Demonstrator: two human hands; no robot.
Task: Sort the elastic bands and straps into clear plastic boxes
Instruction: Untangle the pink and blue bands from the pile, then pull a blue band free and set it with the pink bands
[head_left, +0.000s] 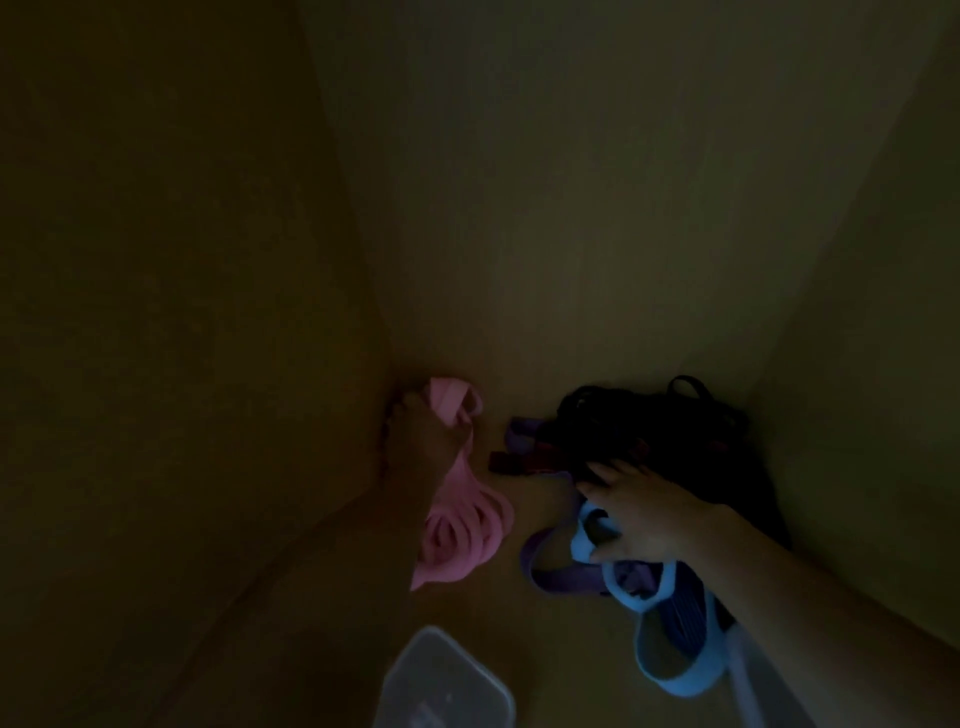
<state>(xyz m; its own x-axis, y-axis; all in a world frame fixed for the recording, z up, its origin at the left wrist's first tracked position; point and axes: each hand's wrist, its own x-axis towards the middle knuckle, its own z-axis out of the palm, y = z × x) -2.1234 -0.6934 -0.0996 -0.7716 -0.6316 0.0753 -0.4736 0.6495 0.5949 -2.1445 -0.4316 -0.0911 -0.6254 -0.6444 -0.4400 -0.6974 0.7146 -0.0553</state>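
Very dim here, a tan worktop (597, 260) fading into shadow all round. A clear plastic box (447, 680) sits at the near edge, and a heap of black straps (654, 421) lies far right with a dark red strap (519, 462) beside it. Left hand (415, 436) grips a bundle of pink bands (462, 535). Right hand (634, 514) has its thumb hooked through a light blue band (670, 670), over a purple strap (556, 577).
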